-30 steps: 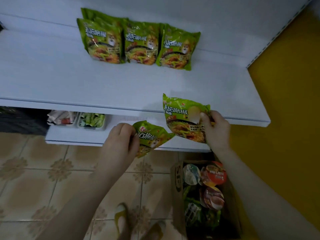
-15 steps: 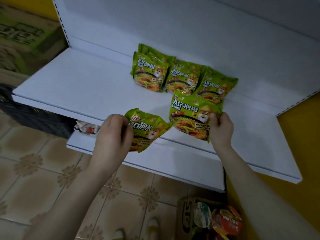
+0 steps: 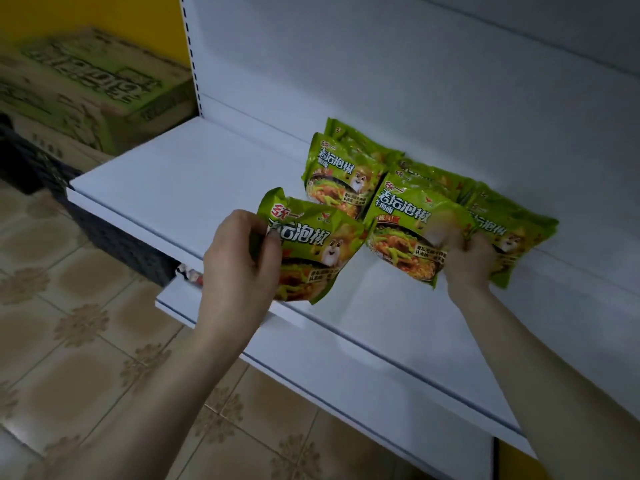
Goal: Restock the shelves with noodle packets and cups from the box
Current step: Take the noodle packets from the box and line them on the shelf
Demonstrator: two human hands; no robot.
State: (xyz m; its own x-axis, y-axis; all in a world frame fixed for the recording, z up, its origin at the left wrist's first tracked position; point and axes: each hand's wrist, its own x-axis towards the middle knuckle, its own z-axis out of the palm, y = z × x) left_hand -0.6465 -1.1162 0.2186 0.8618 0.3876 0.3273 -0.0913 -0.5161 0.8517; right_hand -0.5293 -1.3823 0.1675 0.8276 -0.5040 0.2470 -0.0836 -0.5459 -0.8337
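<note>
Green noodle packets (image 3: 412, 233) read 统一, 老坛泡椒 and 牛肉面.

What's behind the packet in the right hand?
Green noodle packets sit on the white shelf behind it. The held packet and right hand cover parts of them; exact count unclear.

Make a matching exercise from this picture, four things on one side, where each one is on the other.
Things: 1 left hand; 2 right hand; 3 stocked packets; 4 printed carton.
Places: A past the left end of the shelf; B at the shelf's back; C gripping the outer packet near the front edge; D gripping the inner packet before the stocked ones.
Pairs: 1-C; 2-D; 3-B; 4-A.
</note>
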